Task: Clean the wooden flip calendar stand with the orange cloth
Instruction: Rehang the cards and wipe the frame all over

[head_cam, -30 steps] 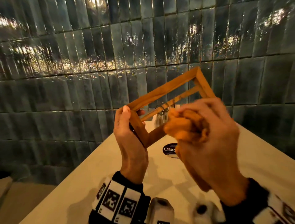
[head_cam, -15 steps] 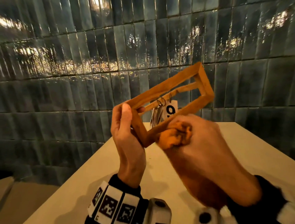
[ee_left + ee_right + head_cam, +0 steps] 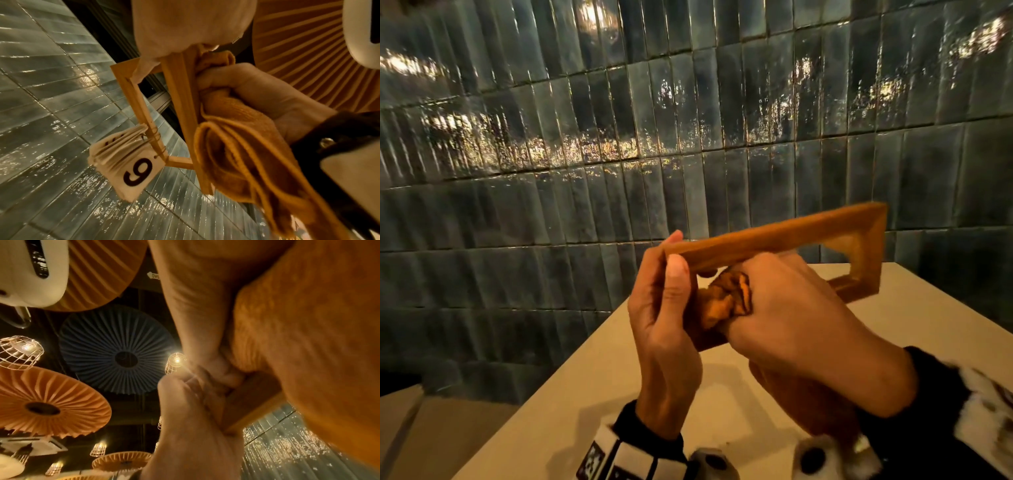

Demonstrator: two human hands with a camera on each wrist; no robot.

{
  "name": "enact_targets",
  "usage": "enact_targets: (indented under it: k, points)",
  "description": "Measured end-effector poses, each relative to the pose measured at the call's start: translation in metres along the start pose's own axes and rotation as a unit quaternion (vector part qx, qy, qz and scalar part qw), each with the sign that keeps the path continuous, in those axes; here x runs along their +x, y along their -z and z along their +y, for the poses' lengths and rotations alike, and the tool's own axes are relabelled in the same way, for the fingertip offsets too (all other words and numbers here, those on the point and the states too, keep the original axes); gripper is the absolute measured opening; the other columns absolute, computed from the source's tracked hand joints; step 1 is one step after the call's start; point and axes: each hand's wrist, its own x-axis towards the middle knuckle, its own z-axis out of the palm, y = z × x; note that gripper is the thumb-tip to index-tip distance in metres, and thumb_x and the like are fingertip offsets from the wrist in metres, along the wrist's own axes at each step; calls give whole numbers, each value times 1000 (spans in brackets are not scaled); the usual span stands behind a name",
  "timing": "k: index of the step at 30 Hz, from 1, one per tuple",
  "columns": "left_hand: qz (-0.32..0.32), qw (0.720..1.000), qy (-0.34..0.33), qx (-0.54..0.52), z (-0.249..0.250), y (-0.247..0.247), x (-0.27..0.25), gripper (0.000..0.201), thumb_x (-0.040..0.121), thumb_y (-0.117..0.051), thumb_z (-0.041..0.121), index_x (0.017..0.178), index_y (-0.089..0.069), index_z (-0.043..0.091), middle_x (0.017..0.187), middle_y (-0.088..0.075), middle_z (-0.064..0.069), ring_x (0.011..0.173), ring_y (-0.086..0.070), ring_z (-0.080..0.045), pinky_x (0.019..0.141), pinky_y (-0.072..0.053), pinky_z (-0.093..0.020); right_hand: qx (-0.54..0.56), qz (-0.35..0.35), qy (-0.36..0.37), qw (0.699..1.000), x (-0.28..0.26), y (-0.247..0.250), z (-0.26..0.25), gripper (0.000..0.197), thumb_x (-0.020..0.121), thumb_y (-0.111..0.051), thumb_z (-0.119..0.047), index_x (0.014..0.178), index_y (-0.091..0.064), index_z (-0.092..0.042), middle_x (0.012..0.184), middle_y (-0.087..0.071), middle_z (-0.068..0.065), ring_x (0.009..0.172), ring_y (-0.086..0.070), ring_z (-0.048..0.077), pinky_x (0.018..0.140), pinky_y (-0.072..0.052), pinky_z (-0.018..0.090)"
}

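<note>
- A dark tiled wall (image 3: 551,154) is standing behind a pale table (image 3: 592,394), and the table's left edge (image 3: 544,387) is dropping off to the floor.
- The left hand (image 3: 664,329) is curling its fingers around the left end of the wooden stand (image 3: 774,236), up in the air above the table.
- The right hand (image 3: 787,318) is squeezing the orange cloth (image 3: 729,301) against the stand's bottom bar.
- The number cards (image 3: 127,157) are hanging from the stand.
</note>
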Motion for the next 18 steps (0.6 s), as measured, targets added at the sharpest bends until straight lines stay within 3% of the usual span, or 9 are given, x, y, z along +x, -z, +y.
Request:
enact_targets:
  k: [3, 6, 9, 12, 15, 18]
  points:
    - [5, 1000, -9, 19, -6, 4, -5, 37, 84, -46, 39, 106, -59, 12, 78, -63, 3, 70, -59, -13, 63, -51, -20, 33, -95, -8, 995, -2, 7, 3, 15, 79, -66, -29, 74, -52, -25, 73, -53, -6, 70, -52, 12, 63, -46, 21]
    - [17, 999, -24, 23, -6, 1, -7, 43, 84, -43, 40, 109, -57, 9, 79, -63, 2, 72, -61, -9, 64, -50, -16, 65, -122, -9, 990, -2, 3, 8, 16, 79, -66, -35, 85, -62, -20, 82, -63, 1, 79, -59, 16, 74, -55, 32]
    - [31, 999, -39, 7, -5, -1, -3, 25, 91, -41, 27, 104, -56, 11, 76, -64, 11, 72, -59, -4, 66, -49, -16, 115, -34, 16, 993, -7, -16, 13, 17, 74, -70, -32, 86, -66, -21, 85, -64, -6, 80, -59, 8, 77, -54, 30]
    - [36, 998, -43, -5, -3, -2, -1, 20, 91, -42, 27, 98, -54, 14, 80, -65, 16, 77, -61, -5, 73, -52, -20, 146, 68, 77, 984, -15, -32, 19, 25, 66, -65, -39, 84, -72, -24, 90, -60, -19, 89, -53, 3, 81, -48, 25]
    - [54, 997, -39, -32, -4, 1, -4, 20, 90, -35, 20, 96, -53, 14, 80, -68, 16, 78, -63, -3, 74, -51, -18, 124, 86, 134, 979, -17, -37, 25, 33, 67, -55, -48, 83, -72, -26, 88, -62, -16, 86, -52, 5, 73, -49, 25]
    - [67, 997, -36, -33, -6, 5, -6, 20, 90, -37, 24, 95, -55, 16, 84, -69, 14, 80, -64, -5, 75, -50, -19, 96, 74, 195, 973, -16, -39, 33, 19, 68, -66, -38, 84, -71, -28, 90, -63, -16, 84, -53, 3, 68, -51, 25]
